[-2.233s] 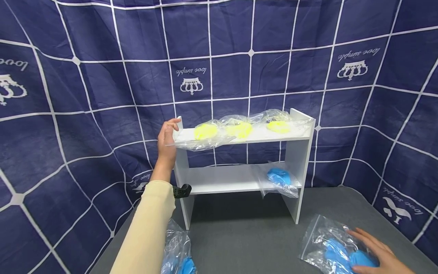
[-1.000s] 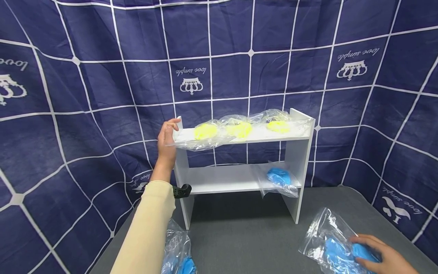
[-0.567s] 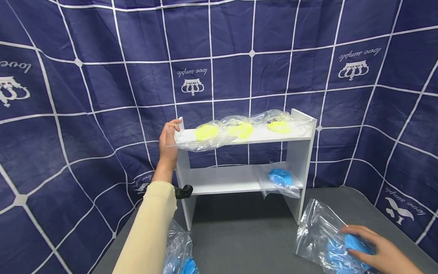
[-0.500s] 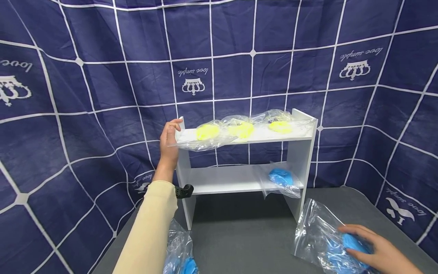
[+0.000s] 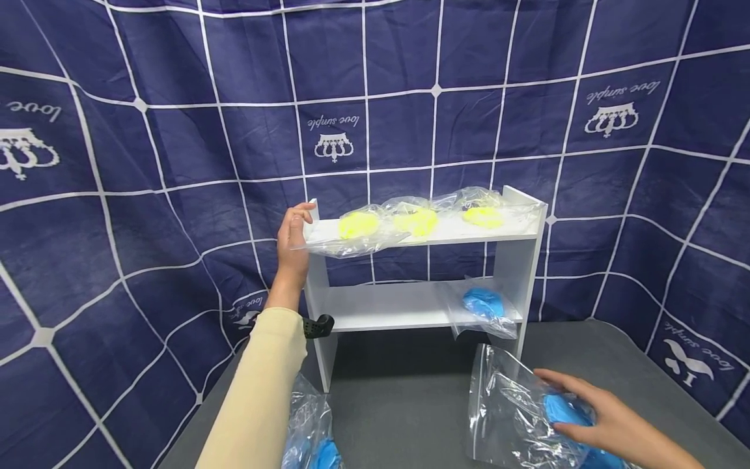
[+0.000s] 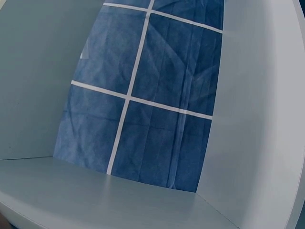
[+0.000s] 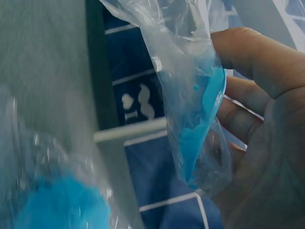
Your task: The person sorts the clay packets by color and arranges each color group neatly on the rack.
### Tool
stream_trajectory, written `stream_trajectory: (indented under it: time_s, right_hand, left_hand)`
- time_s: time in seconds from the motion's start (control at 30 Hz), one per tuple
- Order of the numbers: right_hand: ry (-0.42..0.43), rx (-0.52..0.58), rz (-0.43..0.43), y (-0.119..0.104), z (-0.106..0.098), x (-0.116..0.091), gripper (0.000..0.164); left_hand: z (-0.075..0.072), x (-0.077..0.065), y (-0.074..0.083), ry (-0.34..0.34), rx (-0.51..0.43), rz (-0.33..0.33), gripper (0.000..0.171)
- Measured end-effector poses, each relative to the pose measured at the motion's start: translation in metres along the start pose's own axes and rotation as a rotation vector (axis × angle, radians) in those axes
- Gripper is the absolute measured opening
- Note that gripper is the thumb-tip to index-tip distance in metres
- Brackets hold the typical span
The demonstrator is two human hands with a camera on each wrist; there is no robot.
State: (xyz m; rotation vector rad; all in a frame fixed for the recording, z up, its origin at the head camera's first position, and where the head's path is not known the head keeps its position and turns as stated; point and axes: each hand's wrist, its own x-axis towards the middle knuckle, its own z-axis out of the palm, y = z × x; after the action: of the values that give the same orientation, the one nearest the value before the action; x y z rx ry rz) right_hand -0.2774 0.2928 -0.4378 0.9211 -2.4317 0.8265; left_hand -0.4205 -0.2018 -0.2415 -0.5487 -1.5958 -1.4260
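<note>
Readable print, all on the blue cloth (image 5: 398, 65). Head view: "love simple" (image 5: 333, 122) upside down at centre and upper right, each with an inverted crown (image 5: 334, 148). Far left: same crown, only "love" in frame. Lower right: "love simple" again, inverted and tilted, with "I" (image 5: 689, 378), heart (image 5: 672, 365), moustache (image 5: 681, 354). Right wrist view: I/heart/moustache too.

Head view bright, even. White shelf unit (image 5: 451, 232) nearly blown out along top; yellow contents (image 5: 359, 225) glaring, detail washed out. Sharp glints on clear bag (image 5: 498, 404) at right. Dark shadow on tabletop (image 5: 404, 365) under shelf unit. Curtain (image 5: 392, 65) lines bend towards edges. Left wrist view dimmer, blue-grey, soft. Right wrist view bluish, dim; blue-filled bag (image 7: 59, 205) at lower left blurred.
</note>
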Motion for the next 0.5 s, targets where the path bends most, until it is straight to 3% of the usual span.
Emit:
stream_trajectory:
  time_s: [0.2, 0.5]
  right_hand:
    - [-0.08, -0.004, -0.009, -0.019, 0.008, 0.016, 0.068]
    - [-0.176, 0.149, -0.162, -0.047, 0.016, 0.05, 0.066]
  left_hand:
    - [0.001, 0.0, -0.001, -0.001, 0.003, -0.003, 0.037]
    - [0.0, -0.001, 0.0, 0.005, 0.002, -0.01, 0.037]
